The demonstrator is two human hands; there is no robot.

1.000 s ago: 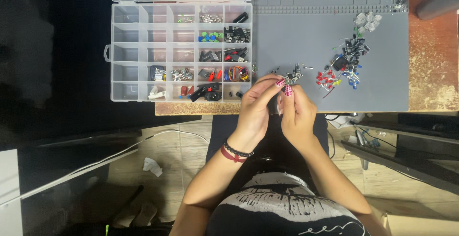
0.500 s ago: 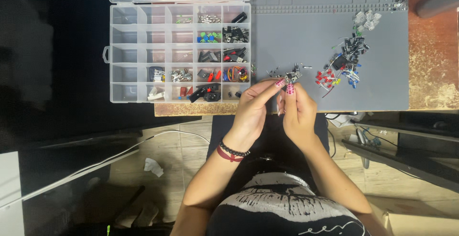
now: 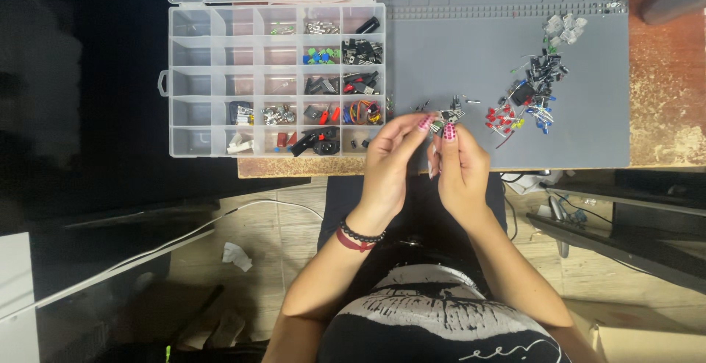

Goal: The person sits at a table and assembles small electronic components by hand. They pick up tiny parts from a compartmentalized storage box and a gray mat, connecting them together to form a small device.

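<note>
My left hand [image 3: 390, 161] and my right hand [image 3: 460, 168] meet over the front edge of a grey work mat [image 3: 471, 61]. Between their fingertips they pinch a small dark electronic part with thin metal legs [image 3: 440, 125]. A few similar small parts [image 3: 452, 111] lie on the mat just beyond my fingers. A heap of red, blue and black components [image 3: 526, 102] lies to the right on the mat.
A clear plastic organiser box [image 3: 272, 80] with its lid open stands left of the mat, several compartments holding small parts. The wooden table edge [image 3: 309, 166] runs below it. Cables and a white scrap [image 3: 237, 256] lie on the floor.
Both hands have stayed together at the mat's front edge, with only slight finger movement on the small part.
</note>
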